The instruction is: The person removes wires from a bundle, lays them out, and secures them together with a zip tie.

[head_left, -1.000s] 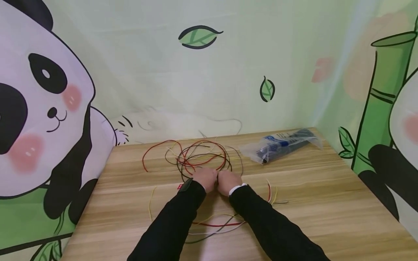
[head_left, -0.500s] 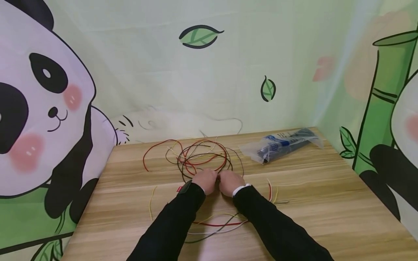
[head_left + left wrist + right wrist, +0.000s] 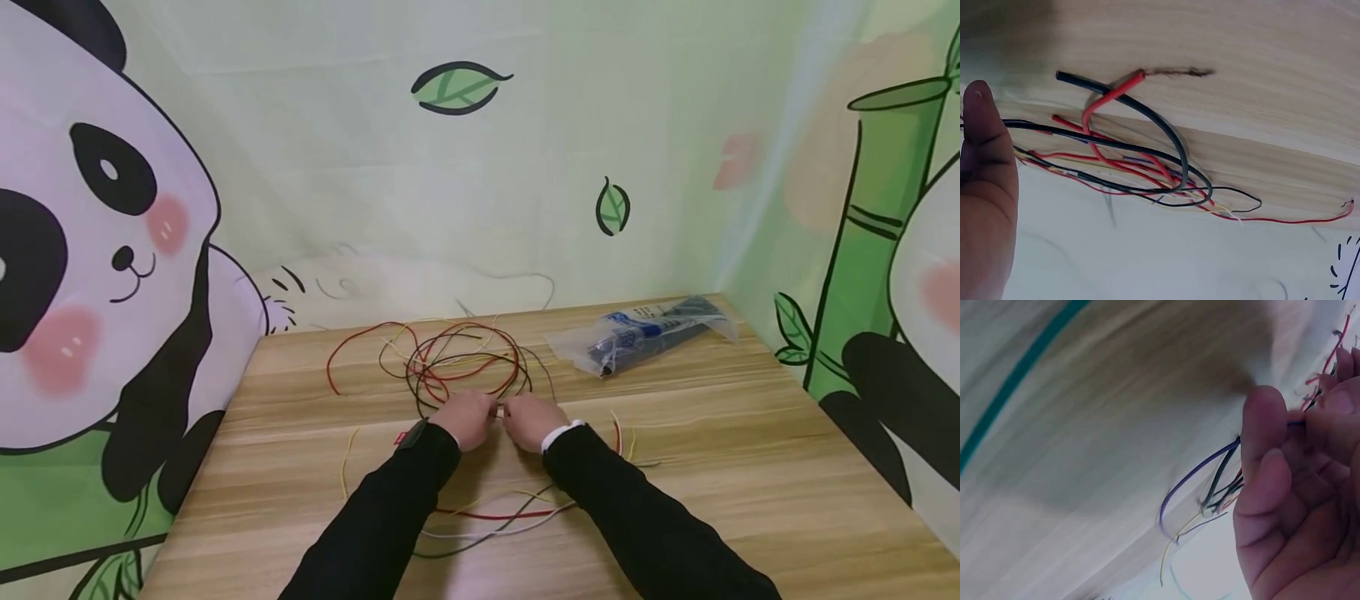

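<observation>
Over the near edge of a tangle of wires, my left hand and right hand are close together, fingertips nearly meeting. The right wrist view has a thin purple-blue wire pinched in the fingers of my right hand. A short stretch of it runs across to the fingers of my left hand, which pinch it too. Beyond lies the tangle, with red wire, black wire and yellow wire in loose loops. In the left wrist view a thick red wire shows bare frayed strands at one end, crossing a black wire.
A clear plastic bag with dark and blue contents lies at the back right of the wooden table. Nearer me, beneath the forearms, lie a red wire and white, green and yellow ones. Printed fabric walls stand behind and beside the table.
My hands have drawn slightly apart, leaving a narrow gap between the fingertips. My forearms have spread a little outward. The wire tangle and the bag stay where they were.
</observation>
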Motion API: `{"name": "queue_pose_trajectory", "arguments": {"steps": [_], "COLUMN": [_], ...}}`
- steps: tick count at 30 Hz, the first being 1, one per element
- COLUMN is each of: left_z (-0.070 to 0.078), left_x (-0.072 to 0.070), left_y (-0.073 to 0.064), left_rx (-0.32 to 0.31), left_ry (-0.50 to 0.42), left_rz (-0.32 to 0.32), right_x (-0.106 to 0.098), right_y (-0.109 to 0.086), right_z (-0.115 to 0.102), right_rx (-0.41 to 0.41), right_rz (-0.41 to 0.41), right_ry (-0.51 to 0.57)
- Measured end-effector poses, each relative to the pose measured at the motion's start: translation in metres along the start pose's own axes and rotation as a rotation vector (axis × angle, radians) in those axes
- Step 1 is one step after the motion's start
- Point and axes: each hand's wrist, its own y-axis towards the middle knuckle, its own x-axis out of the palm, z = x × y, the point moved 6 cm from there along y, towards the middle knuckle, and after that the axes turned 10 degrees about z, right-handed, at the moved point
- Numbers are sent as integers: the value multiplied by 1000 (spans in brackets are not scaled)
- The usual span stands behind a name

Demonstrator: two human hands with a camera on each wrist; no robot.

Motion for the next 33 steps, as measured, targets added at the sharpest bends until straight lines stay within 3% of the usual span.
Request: {"name": "queue_pose_trajectory", "arguments": {"steps": [7,18,25,33], "left_z": [0,3,-5,-19], "left_x": [-15,-43,-51,-61], "left_y": [-11,-44,-64,-83], "left_rx": [16,42,38,-10], "left_ry": [-94,-203,-194,-170], "left_rz": [66,141,157,191], "right_x": [-4,-8,-12,-19], "right_y": [-3,-6,-5,-7], "right_z": [9,19,20,18], "right_rx": [-67,-116,-85,-73], "right_rz": [25,80,72,68], "right_ry": [62,105,119,121]}}
